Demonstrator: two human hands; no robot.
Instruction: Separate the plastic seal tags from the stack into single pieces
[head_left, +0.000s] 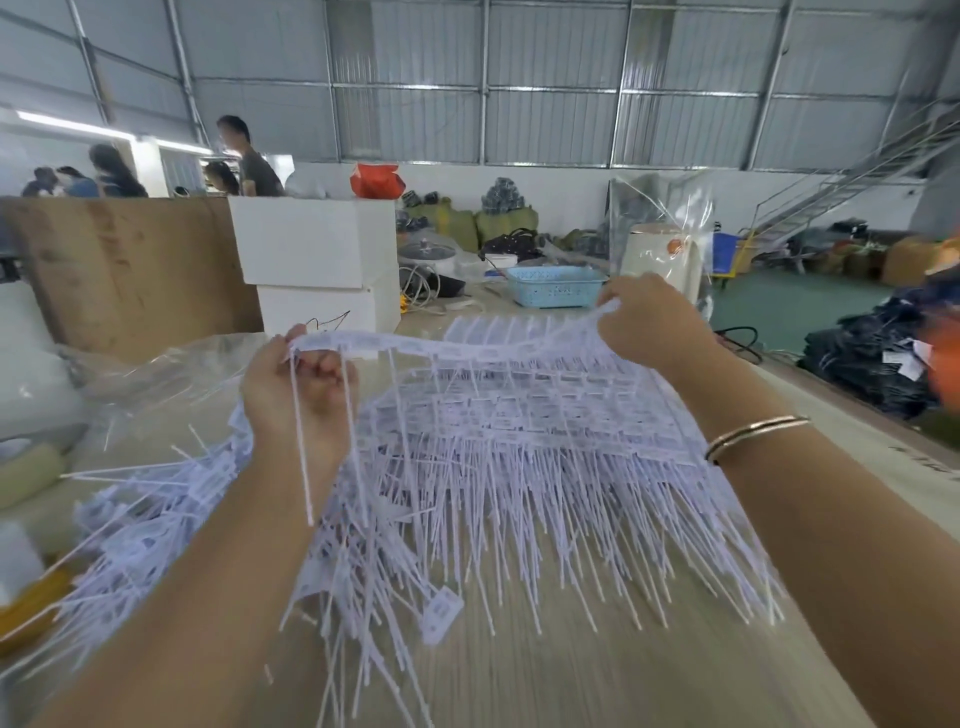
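Note:
A joined strip of white plastic seal tags (395, 344) stretches in the air between my two hands, its thin tails hanging down. My left hand (298, 389) grips the strip's left end, fingers curled, with two tails dangling in front of it. My right hand (644, 322) pinches the right end, higher and farther away. Under the strip lies the stack of joined seal tags (545, 441) on the wooden table (519, 675), tails pointing toward me. A heap of loose single tags (156, 525) lies at the left, below my left forearm.
White foam boxes (311, 249) stand behind my left hand, with a brown board (130, 270) to their left. A light blue basket (553, 286) sits at the table's far end. Clear plastic bags (156, 369) lie at the left. Several people stand at the back left.

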